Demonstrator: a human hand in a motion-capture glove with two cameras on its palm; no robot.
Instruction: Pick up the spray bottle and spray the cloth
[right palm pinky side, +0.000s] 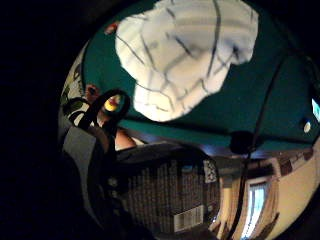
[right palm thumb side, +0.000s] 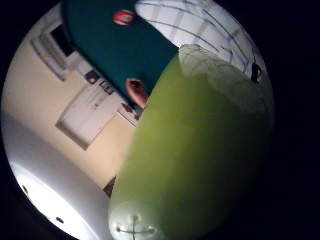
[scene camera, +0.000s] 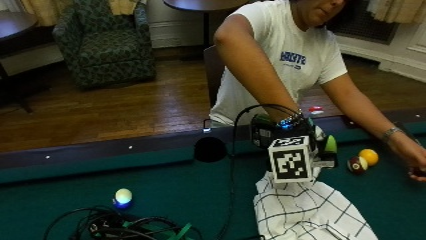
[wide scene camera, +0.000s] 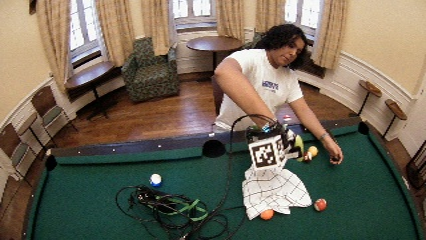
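Observation:
My gloved right hand (scene camera: 269, 131) grips a green spray bottle (scene camera: 330, 145) and holds it just above the far end of the cloth. The white cloth (scene camera: 307, 212) with thin dark checks lies crumpled on the green felt, close to the near edge of the outside view. In the thumb side palm view the bottle's green body (right palm thumb side: 200, 160) fills most of the picture, with the cloth (right palm thumb side: 200, 25) behind it. The little finger side palm view shows the bottle's dark printed label (right palm pinky side: 170, 195) close to the palm and the cloth (right palm pinky side: 185, 50) on the felt beyond it.
A yellow ball (scene camera: 368, 156) and a dark red ball (scene camera: 356, 165) lie right of the bottle, near the person's bare left hand (scene camera: 416, 160). A blue-and-white ball (scene camera: 123, 196) and a heap of cables (scene camera: 120, 227) lie at the left. A pocket (scene camera: 210, 149) sits in the far rail.

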